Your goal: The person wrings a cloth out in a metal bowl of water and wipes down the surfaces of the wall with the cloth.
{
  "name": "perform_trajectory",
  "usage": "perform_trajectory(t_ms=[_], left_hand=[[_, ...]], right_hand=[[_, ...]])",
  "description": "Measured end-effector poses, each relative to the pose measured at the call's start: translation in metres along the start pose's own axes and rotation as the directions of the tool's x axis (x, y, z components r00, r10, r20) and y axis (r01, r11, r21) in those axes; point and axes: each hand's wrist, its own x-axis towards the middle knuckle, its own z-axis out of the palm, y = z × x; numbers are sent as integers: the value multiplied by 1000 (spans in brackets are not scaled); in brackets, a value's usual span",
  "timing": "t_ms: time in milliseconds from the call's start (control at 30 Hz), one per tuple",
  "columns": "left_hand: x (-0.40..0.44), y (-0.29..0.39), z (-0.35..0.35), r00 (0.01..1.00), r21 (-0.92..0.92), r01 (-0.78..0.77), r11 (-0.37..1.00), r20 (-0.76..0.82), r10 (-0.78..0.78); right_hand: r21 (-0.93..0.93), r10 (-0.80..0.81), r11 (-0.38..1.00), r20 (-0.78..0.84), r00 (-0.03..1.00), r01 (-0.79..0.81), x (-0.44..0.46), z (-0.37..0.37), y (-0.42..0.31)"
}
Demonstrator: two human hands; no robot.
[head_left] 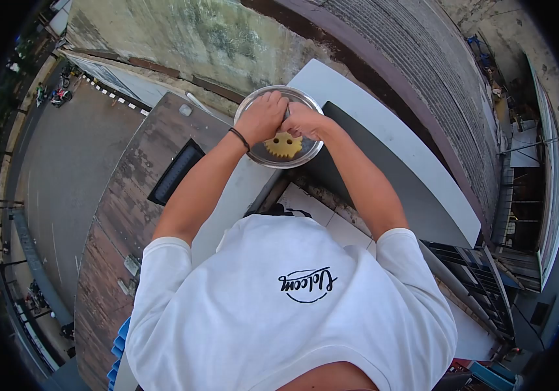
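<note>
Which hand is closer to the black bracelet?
Left. The left hand has the black bracelet around its wrist; the right hand is farther off, over the right side of the metal dish.

You're outdoors, up above a street (64,182), on a balcony or rooftop, though which is unclear. Down to your left show a black-and-white kerb (113,96) and a motorcycle (61,98); ahead, a stained wall (195,39) and corrugated roof (416,72).

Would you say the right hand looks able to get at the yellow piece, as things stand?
Probably yes: the right hand is close by the yellow piece, and nothing covers the toothed edge nearest the person.
</note>
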Motion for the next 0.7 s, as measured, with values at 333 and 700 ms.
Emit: perform_trajectory(t_ms=[333, 700], left_hand=[[16, -17, 12, 982, 53, 176, 983, 52, -179], [25, -14, -4, 951, -39, 290, 956, 119, -284]], right_hand=[[-913, -187, 408, -110, 976, -25, 6, 11, -29], [-928, -187, 330, -242, 952, -171, -13, 21, -56]])
